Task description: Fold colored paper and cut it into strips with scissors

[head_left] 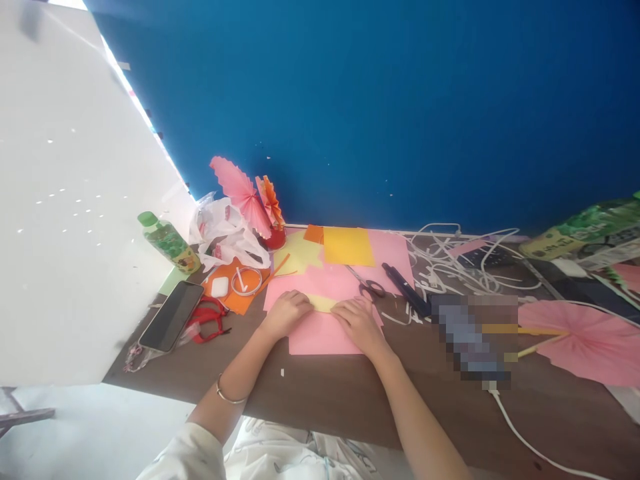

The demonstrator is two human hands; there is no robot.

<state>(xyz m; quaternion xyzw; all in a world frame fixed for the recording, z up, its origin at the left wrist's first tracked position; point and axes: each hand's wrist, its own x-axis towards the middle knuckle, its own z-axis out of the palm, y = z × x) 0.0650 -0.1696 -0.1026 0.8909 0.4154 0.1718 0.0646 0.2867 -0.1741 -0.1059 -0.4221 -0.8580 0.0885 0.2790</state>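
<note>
A narrow pale yellow paper strip [321,304] lies across pink paper [325,337] at the middle of the desk. My left hand [289,313] presses its fingers together on the strip's left end. At the right end, my right hand [357,321] holds the strip down with its fingers close together. Scissors [371,287] lie on the pink paper just beyond my right hand. Behind both hands are a yellow sheet [349,247] and a pale yellow-green sheet [297,253].
On the left are a phone [171,316], red ribbon [209,320], a green-capped bottle [169,241] and a plastic bag [227,233]. Rightward lie a black tool [406,289], white cables [480,283] and a pink paper fan [590,340]. A blue wall [350,113] stands behind.
</note>
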